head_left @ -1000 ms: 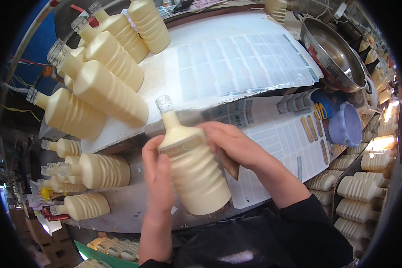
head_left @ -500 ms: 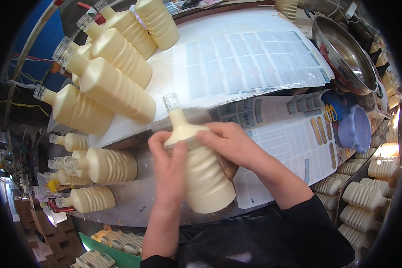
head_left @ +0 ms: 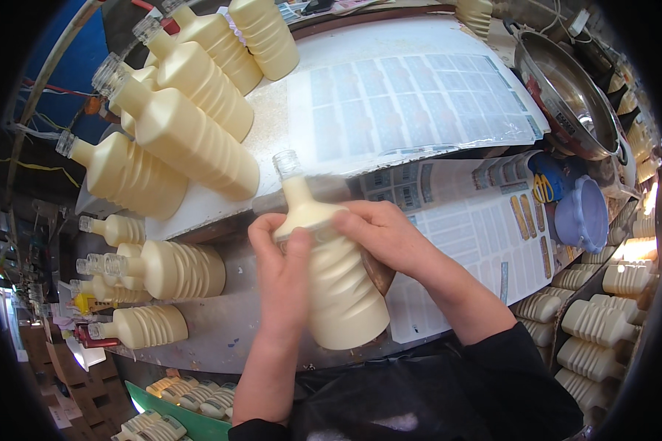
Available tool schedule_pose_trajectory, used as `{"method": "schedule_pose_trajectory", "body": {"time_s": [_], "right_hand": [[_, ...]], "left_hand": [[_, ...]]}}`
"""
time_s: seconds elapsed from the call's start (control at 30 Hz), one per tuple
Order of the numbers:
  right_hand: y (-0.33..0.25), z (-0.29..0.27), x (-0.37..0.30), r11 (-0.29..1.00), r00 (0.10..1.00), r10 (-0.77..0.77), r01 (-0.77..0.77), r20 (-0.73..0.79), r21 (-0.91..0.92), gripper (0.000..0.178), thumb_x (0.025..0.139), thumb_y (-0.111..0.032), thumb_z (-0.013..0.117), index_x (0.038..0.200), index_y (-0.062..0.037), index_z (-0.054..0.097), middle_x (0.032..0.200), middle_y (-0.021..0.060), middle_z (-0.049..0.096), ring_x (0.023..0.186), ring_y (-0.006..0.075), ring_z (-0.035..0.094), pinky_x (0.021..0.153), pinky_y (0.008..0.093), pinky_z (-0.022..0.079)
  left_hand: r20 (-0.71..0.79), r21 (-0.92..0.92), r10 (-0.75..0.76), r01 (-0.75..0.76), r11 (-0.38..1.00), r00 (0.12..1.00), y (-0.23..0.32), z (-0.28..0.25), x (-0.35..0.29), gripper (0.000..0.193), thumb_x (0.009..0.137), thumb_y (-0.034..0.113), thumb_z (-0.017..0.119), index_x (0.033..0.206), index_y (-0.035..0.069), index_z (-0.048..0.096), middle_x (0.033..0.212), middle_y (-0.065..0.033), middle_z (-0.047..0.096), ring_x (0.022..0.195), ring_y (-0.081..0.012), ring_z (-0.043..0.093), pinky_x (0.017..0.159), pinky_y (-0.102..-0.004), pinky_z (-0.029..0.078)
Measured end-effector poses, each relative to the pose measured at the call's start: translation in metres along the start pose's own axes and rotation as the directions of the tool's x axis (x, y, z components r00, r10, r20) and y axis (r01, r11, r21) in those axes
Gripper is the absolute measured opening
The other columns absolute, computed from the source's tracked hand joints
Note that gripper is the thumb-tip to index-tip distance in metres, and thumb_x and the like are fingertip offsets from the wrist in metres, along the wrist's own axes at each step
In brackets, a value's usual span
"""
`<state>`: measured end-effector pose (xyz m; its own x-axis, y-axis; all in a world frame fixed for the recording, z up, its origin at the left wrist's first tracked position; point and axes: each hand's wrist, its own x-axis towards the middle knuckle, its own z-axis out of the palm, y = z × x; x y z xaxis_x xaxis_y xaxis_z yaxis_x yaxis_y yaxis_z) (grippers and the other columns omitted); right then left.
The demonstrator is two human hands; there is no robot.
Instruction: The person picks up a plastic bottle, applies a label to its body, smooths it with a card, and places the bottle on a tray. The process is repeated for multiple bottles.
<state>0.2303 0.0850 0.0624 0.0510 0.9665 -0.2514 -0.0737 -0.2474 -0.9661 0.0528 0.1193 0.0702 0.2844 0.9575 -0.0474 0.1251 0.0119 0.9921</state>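
Observation:
A cream-coloured bottle with a clear threaded mouth and ribbed body stands in front of me, its neck tilted a little left. Both hands grip it at the shoulder. My left hand wraps the left side, its thumb on the front. From the right, my right hand holds it, thumb against the front just below the shoulder. A narrow greyish strip runs between the thumbs, across the upper body. Beneath the right hand, a brown thing shows beside the bottle; what it is I cannot tell.
Several matching bottles stand at the left. Sticker sheets lie on the white board ahead, more sheets at right. Beyond are a purple basin, yellow-handled scissors and a large metal pan. Crates of bottles flank me.
Both hands stay on the same bottle, thumbs still at the strip. The whole view has shifted very slightly; little else differs.

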Motion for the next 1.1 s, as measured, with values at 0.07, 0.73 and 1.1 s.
{"method": "schedule_pose_trajectory", "body": {"time_s": [0.07,0.73,1.1], "right_hand": [[-0.001,-0.005,0.001,0.996,0.997,0.078,-0.078,0.012,0.043,0.044,0.101,-0.041,0.059,0.110,0.0005,0.072,0.095,0.0122,0.074,0.087,0.0164,0.068,0.080,0.0325,0.053],[-0.013,0.005,-0.004,0.999,0.999,0.014,-0.015,-0.032,-0.045,0.042,0.102,-0.036,0.061,0.114,0.0026,0.071,0.093,0.0041,0.071,0.086,0.0067,0.063,0.074,0.0247,0.052],[-0.003,0.011,-0.006,0.995,0.998,0.034,-0.028,-0.062,0.095,0.045,0.102,-0.040,0.062,0.115,0.0025,0.071,0.088,0.0025,0.069,0.075,0.0052,0.062,0.064,0.0213,0.049]], "left_hand": [[-0.032,-0.110,-0.043,0.039,0.993,0.999,-0.001,-0.003,-0.001,0.036,0.112,0.036,0.041,0.129,0.004,0.046,0.118,-0.0082,0.058,0.105,-0.0129,0.057,0.093,-0.0302,0.049],[0.117,-0.196,-0.185,0.206,0.959,0.976,-0.030,-0.021,0.003,0.058,0.112,0.045,0.033,0.130,-0.003,0.058,0.121,-0.0145,0.069,0.107,-0.0197,0.068,0.095,-0.0340,0.054],[0.092,-0.227,-0.167,0.184,0.956,0.982,-0.027,-0.014,0.001,0.060,0.112,0.045,0.030,0.127,-0.004,0.060,0.118,-0.0143,0.070,0.104,-0.0198,0.069,0.093,-0.0344,0.055]]}}
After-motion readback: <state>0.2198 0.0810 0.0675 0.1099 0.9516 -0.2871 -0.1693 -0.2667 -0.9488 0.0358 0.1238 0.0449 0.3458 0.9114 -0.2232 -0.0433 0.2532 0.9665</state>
